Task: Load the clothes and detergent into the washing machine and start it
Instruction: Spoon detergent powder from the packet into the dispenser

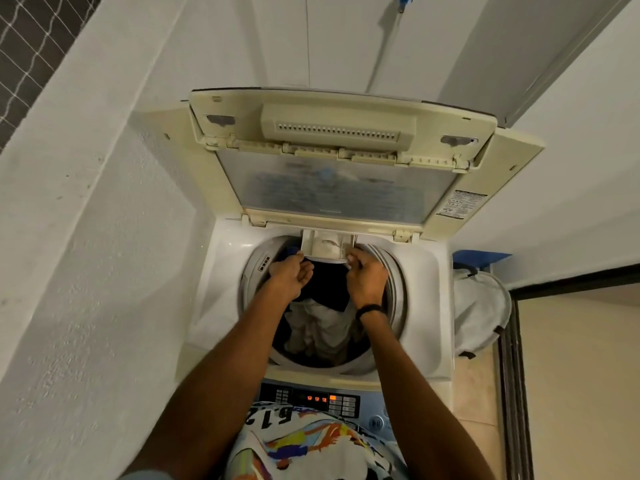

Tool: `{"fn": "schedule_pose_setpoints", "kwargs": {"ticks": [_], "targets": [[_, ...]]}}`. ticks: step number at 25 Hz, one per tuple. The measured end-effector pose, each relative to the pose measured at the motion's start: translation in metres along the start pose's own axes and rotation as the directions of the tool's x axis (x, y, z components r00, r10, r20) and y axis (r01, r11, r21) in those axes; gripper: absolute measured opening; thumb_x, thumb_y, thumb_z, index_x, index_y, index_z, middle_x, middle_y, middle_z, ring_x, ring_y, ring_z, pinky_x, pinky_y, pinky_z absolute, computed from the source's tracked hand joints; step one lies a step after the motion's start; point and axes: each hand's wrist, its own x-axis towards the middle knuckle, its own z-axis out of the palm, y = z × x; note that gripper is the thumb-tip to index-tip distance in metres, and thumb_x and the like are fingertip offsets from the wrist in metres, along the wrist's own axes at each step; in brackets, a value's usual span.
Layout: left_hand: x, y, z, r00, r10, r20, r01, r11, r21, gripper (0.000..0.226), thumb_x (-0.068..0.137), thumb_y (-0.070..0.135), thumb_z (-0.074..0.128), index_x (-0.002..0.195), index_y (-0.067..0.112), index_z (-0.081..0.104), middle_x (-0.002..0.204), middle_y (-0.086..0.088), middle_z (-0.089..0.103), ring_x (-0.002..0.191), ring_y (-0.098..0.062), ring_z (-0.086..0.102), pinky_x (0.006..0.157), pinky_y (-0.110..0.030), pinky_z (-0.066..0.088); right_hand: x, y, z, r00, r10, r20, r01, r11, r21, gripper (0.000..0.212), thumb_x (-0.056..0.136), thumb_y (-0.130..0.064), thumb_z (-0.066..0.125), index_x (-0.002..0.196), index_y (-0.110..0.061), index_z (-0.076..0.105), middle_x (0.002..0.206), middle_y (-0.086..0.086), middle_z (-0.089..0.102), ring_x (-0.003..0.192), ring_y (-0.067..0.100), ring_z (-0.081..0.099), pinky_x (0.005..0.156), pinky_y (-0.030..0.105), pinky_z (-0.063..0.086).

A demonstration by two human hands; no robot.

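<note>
Half the job looks done: clothes (322, 327) lie in the drum (394, 271) and the panel (311, 398) in front of it is lit, yet the lid (336, 188) stands up behind it. The detergent drawer (327, 245) juts from the drum's back rim toward the person, long side left to right, contents unclear. The left hand (291, 273) and right hand (367, 277) each curl round one front corner.

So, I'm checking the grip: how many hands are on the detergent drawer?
2: the left hand grips the drawer at its left front corner, the right hand at its right front corner.
</note>
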Motion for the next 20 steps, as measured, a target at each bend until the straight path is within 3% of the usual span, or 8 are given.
{"fn": "schedule_pose_setpoints", "kwargs": {"ticks": [3, 8, 14, 20], "targets": [[0.002, 0.000, 0.003, 1.000, 0.004, 0.012, -0.004, 1.000, -0.017, 0.011, 0.098, 0.015, 0.058, 0.103, 0.008, 0.064, 0.087, -0.010, 0.068, 0.074, -0.016, 0.066, 0.060, -0.026, 0.057, -0.003, 0.000, -0.001, 0.993, -0.097, -0.060, 0.097, 0.995, -0.004, 0.026, 0.090, 0.002, 0.058, 0.110, -0.004, 0.074, 0.109, 0.012, 0.074, 0.102, 0.024, 0.069, 0.095, 0.031, 0.053], [0.005, 0.002, 0.004, 1.000, -0.005, 0.015, 0.005, 1.000, -0.010, 0.012, 0.099, 0.014, 0.057, 0.106, 0.008, 0.063, 0.088, -0.011, 0.068, 0.075, -0.016, 0.067, 0.060, -0.028, 0.055, 0.000, -0.002, 0.002, 0.988, -0.151, 0.045, 0.156, 0.978, -0.137, 0.028, 0.087, 0.007, 0.057, 0.106, -0.004, 0.075, 0.107, 0.013, 0.075, 0.101, 0.025, 0.070, 0.089, 0.015, 0.043], [0.005, 0.003, 0.003, 1.000, -0.009, 0.026, 0.009, 1.000, -0.011, 0.010, 0.099, 0.014, 0.056, 0.100, 0.007, 0.063, 0.090, -0.011, 0.069, 0.078, -0.017, 0.066, 0.064, -0.029, 0.055, 0.006, -0.007, 0.002, 0.984, -0.169, -0.057, 0.166, 0.984, -0.066, 0.031, 0.087, 0.007, 0.058, 0.111, -0.006, 0.074, 0.113, 0.011, 0.073, 0.105, 0.023, 0.068, 0.094, 0.022, 0.048], [0.004, 0.002, 0.004, 0.999, -0.014, 0.034, 0.015, 1.000, -0.027, 0.012, 0.099, 0.012, 0.055, 0.104, 0.005, 0.064, 0.090, -0.012, 0.068, 0.076, -0.017, 0.066, 0.064, -0.029, 0.054, 0.016, 0.000, 0.003, 0.981, -0.191, 0.016, 0.192, 0.973, -0.126, 0.035, 0.083, 0.013, 0.058, 0.108, -0.005, 0.074, 0.106, 0.012, 0.075, 0.098, 0.027, 0.070, 0.091, 0.024, 0.049]]}}
